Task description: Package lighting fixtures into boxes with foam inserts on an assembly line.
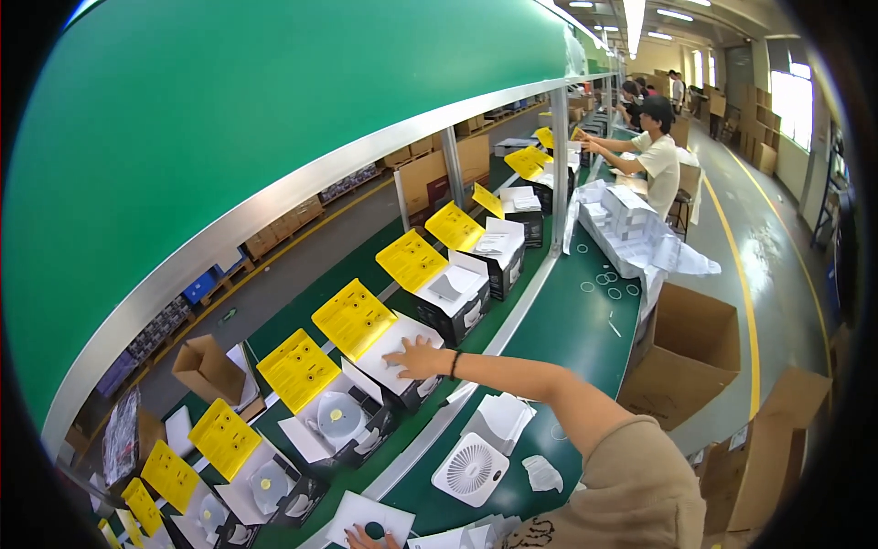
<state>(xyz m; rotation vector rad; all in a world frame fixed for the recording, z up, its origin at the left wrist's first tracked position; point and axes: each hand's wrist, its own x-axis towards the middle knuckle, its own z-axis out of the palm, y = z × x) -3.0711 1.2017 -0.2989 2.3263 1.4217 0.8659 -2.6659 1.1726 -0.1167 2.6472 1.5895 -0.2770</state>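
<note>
My right hand (419, 358), with a dark band at the wrist, reaches across to a black carton with a raised yellow flap (355, 318). Its fingers are spread over a white insert (389, 343) in the carton's opening. At the bottom edge, my left hand (369, 540) grips a white square panel (384, 514) with a round hole; only its fingers show. A white square fan (470, 469) with a round grille lies on the green table (540, 343), beside a folded white insert (498, 423). In the carton (361, 444) nearer me sits a grey round part (340, 417).
Several yellow-flapped cartons (445, 297) line the bench beyond a metal rail. White inserts (631, 224) are piled farther along the table, near several rings (615, 293). A brown box (686, 352) stands at the right. Another person (657, 156) works farther down.
</note>
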